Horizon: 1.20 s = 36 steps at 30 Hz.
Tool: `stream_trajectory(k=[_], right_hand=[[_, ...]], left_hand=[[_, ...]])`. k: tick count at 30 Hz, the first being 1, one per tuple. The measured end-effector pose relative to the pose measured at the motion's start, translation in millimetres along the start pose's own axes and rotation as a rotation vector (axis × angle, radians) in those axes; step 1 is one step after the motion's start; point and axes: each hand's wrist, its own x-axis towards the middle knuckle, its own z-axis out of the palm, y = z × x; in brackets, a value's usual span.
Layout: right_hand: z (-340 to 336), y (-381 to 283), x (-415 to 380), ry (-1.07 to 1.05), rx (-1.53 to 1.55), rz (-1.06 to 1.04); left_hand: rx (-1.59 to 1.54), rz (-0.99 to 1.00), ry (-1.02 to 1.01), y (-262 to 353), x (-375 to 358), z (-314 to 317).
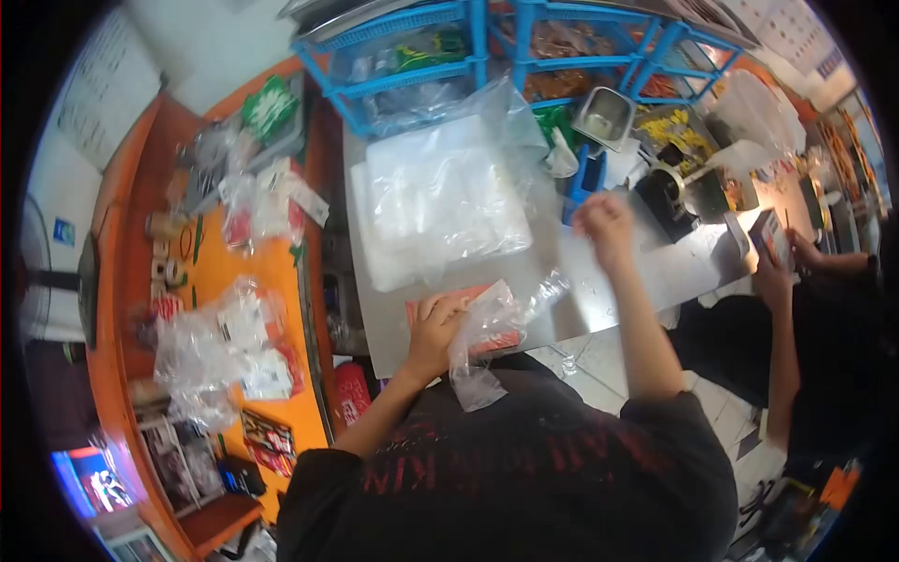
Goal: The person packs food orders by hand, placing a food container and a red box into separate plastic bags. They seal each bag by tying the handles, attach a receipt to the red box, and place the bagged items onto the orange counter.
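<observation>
My left hand (435,328) lies over the left part of a flat red box (498,341) at the near edge of the metal table, its fingers bent across the top and holding it. A crumpled clear plastic bag (479,342) covers part of the box and hangs over the table edge. My right hand (607,228) is raised over the table, just in front of a blue tool that looks like a tape dispenser (586,180). Motion blurs its curled fingers, and whether anything is in them cannot be made out.
A large stack of clear plastic bags (445,201) lies behind the box. Blue shelf racks (403,75) and a steel container (604,117) stand at the back. On the left, an orange counter (211,267) holds bagged goods. A person's hand (773,276) holds a dark box at right.
</observation>
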Motion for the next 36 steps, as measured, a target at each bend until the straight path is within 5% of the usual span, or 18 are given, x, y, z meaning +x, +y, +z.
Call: stream_trajectory(k=[6, 8, 11, 18, 20, 23, 24, 28, 30, 31, 32, 33, 34, 35, 36], right_hand=[[91, 56, -89, -0.313, 0.205, 0.586], [99, 64, -105, -0.496, -0.304, 0.118], [97, 46, -109, -0.511, -0.616, -0.016], [88, 71, -107, -0.549, -0.617, -0.265], [79, 93, -105, -0.511, -0.479, -0.023], [73, 108, -103, -0.614, -0.52, -0.094], [102, 62, -105, -0.202, -0.075, 0.632], [85, 95, -105, -0.152, 0.198, 0.648], [86, 72, -113, -0.394, -0.45, 0.04], [89, 64, -117, -0.39, -0.447, 0.041], [93, 56, -122, -0.26, -0.634, -0.174], [95, 52, -128, -0.123, -0.815, -0.391], [93, 50, -136, -0.115, -0.589, -0.107], [95, 47, -144, -0.113, -0.586, -0.11], [100, 42, -153, -0.198, -0.654, -0.255]], left_hand=[[0.237, 0.184, 0.234, 4, 0, 5], [0.235, 0.194, 0.212, 3, 1, 2], [0.144, 0.228, 0.104, 0, 5, 4], [0.153, 0.065, -0.18, 10, 20, 0], [0.204, 0.086, -0.187, 13, 29, -2], [0.227, -0.01, -0.43, 16, 38, -2], [0.202, -0.011, -0.396, 16, 38, -4], [0.109, -0.091, -0.344, 19, 41, -5], [0.042, -0.119, -0.331, 18, 43, -8], [-0.026, -0.148, -0.308, 16, 45, -10], [-0.024, -0.147, -0.309, 8, 47, -14], [-0.332, -0.397, -0.386, -5, 46, -18], [-0.642, -0.647, -0.453, -16, 45, -19], [-0.639, -0.645, -0.453, -24, 41, -13], [-0.961, -0.769, -0.391, -29, 33, -6]])
